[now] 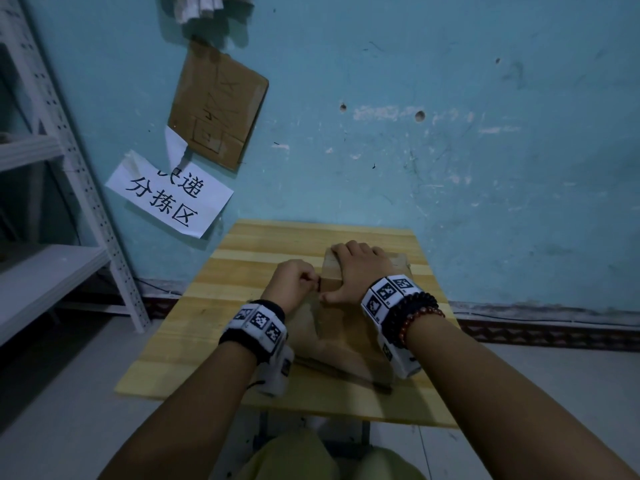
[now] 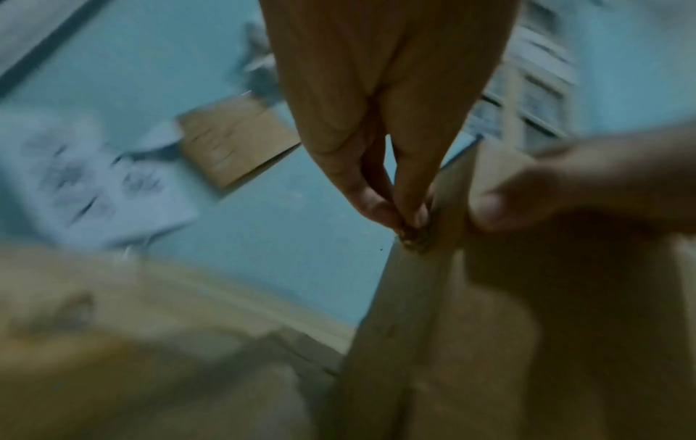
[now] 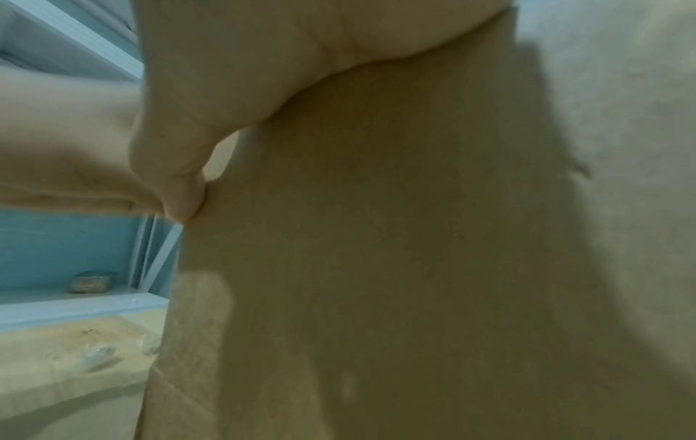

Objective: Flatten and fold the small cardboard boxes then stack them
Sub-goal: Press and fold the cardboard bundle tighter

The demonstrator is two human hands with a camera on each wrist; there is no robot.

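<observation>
A small brown cardboard box (image 1: 330, 273) stands on the wooden table (image 1: 239, 271), on top of flat cardboard (image 1: 306, 325). My right hand (image 1: 353, 270) lies over the box top, fingers bent over its far edge and thumb (image 3: 184, 202) pressed against the near side. At the box's left edge my left hand (image 1: 313, 280) pinches a small crumpled bit, seemingly tape (image 2: 414, 236), between thumb and forefinger. In the left wrist view the box side (image 2: 410, 297) runs down below the pinch. The right wrist view is filled by the box face (image 3: 376, 238).
A thin dark tool like a blade (image 1: 346, 373) lies near the table's front edge. A white metal shelf rack (image 1: 52, 265) stands at the left. The blue wall (image 1: 450, 150) rises right behind the table, with a paper sign (image 1: 169, 194) and a cardboard piece (image 1: 218, 105) on it.
</observation>
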